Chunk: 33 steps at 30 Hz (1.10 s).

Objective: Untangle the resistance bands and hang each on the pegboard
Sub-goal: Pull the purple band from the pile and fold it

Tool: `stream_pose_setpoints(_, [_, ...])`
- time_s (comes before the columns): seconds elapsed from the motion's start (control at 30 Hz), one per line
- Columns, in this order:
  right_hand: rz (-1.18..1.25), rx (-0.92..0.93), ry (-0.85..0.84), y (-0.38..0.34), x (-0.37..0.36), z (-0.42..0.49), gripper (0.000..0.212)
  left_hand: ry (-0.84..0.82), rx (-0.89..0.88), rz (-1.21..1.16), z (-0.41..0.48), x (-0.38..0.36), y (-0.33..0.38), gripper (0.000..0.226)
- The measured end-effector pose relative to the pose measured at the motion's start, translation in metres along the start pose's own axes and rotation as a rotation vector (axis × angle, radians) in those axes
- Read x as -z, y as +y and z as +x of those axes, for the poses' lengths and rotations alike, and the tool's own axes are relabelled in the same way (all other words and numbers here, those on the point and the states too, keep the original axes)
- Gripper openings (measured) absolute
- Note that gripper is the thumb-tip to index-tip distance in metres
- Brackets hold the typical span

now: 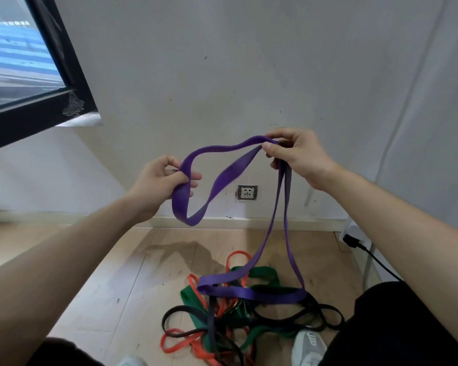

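Head view: both hands are raised in front of the wall.
- Left hand: fingers curled round one end loop of the purple band, thumb pressed on top of the strap.
- Right hand: thumb and fingers pinch the band's top fold, a little higher than the left hand.
- Between the hands the band sags in a twisted loop. Two strands drop from the right hand to the floor.
- The bottom run of the purple band lies across the pile, touching the green band and orange band. The black band is woven through the same heap.
- Edges: window frame upper left, well away from the hands. Wall socket sits behind the sagging loop. Skirting runs along the base of the wall.
- Right side is tight: a black cable runs down by the knee and a grey shoe is at the pile's edge.
- Bare floor shows left of the pile.
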State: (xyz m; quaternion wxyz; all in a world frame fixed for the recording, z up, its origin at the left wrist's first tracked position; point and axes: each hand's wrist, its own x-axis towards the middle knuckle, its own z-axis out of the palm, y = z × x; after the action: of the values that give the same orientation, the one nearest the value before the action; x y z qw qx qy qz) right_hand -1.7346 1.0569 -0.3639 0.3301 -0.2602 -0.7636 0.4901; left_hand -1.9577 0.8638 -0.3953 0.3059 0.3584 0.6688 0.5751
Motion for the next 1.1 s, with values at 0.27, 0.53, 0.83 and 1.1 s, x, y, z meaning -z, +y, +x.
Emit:
stream_pose_setpoints(0.27, [-0.062,-0.042,0.021,0.008,0.002,0.002,0.011,-0.121,-0.027,-0.154,-0.006,0.003,0.007,0.016])
stream_pose_setpoints(0.53, [-0.078,-0.06,0.042,0.008,0.004,0.003,0.01,-0.04,-0.139,0.045,-0.007,0.002,0.007,0.034])
stream_pose_setpoints(0.83, [-0.042,-0.052,0.023,0.006,0.003,0.001,0.013,0.098,-0.093,0.052,-0.004,0.001,0.006,0.025])
stream_pose_setpoints(1.1, [-0.073,0.017,-0.158,0.001,-0.01,-0.005,0.021,0.019,-0.093,0.135,-0.005,0.002,0.001,0.024])
